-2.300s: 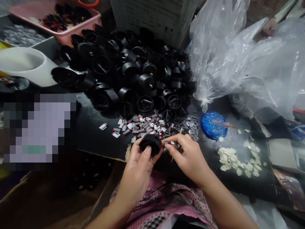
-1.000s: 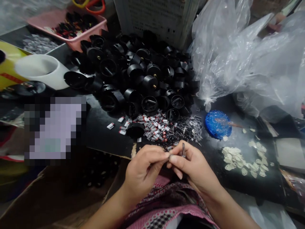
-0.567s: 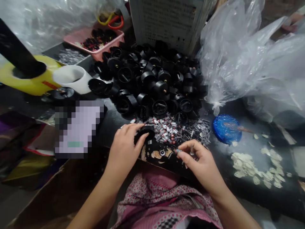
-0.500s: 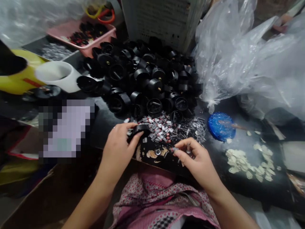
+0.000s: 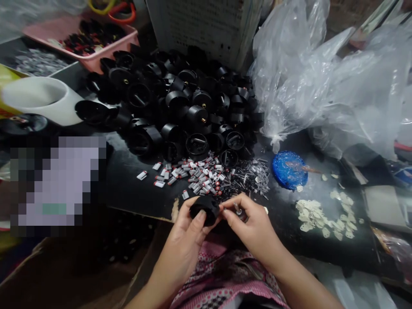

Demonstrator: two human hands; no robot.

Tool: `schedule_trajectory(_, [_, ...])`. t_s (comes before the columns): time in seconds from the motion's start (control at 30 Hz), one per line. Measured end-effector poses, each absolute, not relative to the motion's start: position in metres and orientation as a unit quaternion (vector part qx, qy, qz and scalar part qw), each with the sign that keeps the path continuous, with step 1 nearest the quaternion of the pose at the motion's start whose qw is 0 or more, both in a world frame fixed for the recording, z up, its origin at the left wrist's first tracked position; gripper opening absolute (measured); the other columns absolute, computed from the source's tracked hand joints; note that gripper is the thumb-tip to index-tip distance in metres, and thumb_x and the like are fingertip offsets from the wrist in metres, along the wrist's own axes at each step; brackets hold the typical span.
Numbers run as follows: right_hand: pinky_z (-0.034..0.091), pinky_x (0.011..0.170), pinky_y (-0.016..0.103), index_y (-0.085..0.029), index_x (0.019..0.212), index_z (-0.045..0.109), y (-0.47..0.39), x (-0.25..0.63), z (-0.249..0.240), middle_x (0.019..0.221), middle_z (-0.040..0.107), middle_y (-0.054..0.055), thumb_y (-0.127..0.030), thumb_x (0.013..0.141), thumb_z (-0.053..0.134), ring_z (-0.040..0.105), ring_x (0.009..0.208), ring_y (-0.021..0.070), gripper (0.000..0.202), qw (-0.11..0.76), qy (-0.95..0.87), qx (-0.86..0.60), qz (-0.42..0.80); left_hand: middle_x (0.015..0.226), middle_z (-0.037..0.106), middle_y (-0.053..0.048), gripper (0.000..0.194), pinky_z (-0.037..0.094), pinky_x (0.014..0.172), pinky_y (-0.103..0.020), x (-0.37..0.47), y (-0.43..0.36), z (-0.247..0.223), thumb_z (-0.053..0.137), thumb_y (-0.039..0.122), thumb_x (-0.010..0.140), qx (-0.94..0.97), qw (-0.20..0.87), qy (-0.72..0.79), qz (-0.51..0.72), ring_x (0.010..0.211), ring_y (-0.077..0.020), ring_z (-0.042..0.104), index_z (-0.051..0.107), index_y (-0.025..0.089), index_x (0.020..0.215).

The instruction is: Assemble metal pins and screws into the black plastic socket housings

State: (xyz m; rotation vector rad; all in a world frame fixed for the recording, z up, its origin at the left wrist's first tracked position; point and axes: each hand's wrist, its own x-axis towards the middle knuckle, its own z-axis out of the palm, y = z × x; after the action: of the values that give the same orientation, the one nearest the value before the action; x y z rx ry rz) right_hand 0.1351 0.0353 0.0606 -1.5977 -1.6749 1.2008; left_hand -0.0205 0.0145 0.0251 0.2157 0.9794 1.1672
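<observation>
- Half a second ago the left hand [image 5: 189, 234] reached onto the bench [image 5: 128, 189]; now its fingers grip a black round housing [image 5: 205, 209], lifted off it, above the lap.
- The right hand [image 5: 254, 229] has closed in beside it, fingers pinching a small metal pin [image 5: 238, 211], so fitting looks ready.

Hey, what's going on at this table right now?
A person sits at a cluttered black table. The left hand grips a round black cap, while the right hand pinches a small metal part right beside it. Behind the hands lie small white pieces, metal bits, a big heap of black caps and a blue lid.
</observation>
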Motion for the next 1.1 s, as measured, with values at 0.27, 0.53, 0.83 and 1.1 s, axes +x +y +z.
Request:
schedule_trajectory(0.27, [0.037, 0.082, 0.038, -0.021, 0.120, 0.066, 0.092, 0.156, 0.051, 0.107, 0.069, 0.009, -0.015, 0.095, 0.053, 0.063, 0.098, 0.0242, 0.029, 0.069, -0.806, -0.576, 0.120, 0.108, 0.073, -0.005, 0.014, 0.055, 0.098, -0.038, -0.043, 0.044, 0.015, 0.068, 0.030, 0.088, 0.120, 0.647, 0.464, 0.593, 0.105, -0.0212, 0.069, 0.069, 0.021, 0.099])
schedule_trajectory(0.53, [0.038, 0.081, 0.040, -0.016, 0.103, 0.070, 0.103, 0.143, 0.049, 0.100, 0.071, 0.010, -0.019, 0.093, 0.058, 0.065, 0.088, 0.0252, 0.016, 0.068, -0.815, -0.569, 0.092, 0.098, 0.076, -0.006, 0.013, 0.058, 0.093, -0.035, -0.021, 0.058, 0.015, 0.069, 0.027, 0.088, 0.107, 0.668, 0.411, 0.611, 0.097, -0.0202, 0.072, 0.070, 0.019, 0.098])
schedule_trajectory(0.83, [0.051, 0.076, 0.032, -0.025, 0.100, 0.074, 0.065, 0.146, 0.067, 0.092, 0.075, 0.001, -0.028, 0.090, 0.064, 0.068, 0.084, 0.0177, 0.014, 0.360, -0.600, -0.601, 0.386, 0.092, 0.079, -0.009, 0.010, 0.060, 0.089, -0.034, -0.009, 0.051, 0.029, 0.069, 0.023, 0.087, 0.018, 0.716, 0.372, 0.590, 0.091, -0.0196, 0.075, 0.074, 0.016, 0.092])
schedule_trajectory(1.1, [0.051, 0.077, 0.033, -0.025, 0.095, 0.075, 0.058, 0.148, 0.069, 0.085, 0.073, 0.000, -0.026, 0.088, 0.065, 0.067, 0.082, 0.0171, 0.012, 0.370, -0.587, -0.607, 0.388, 0.089, 0.079, -0.008, 0.013, 0.061, 0.084, -0.030, 0.002, 0.048, 0.029, 0.073, 0.024, 0.083, -0.017, 0.726, 0.389, 0.566, 0.087, -0.0192, 0.076, 0.075, 0.014, 0.091])
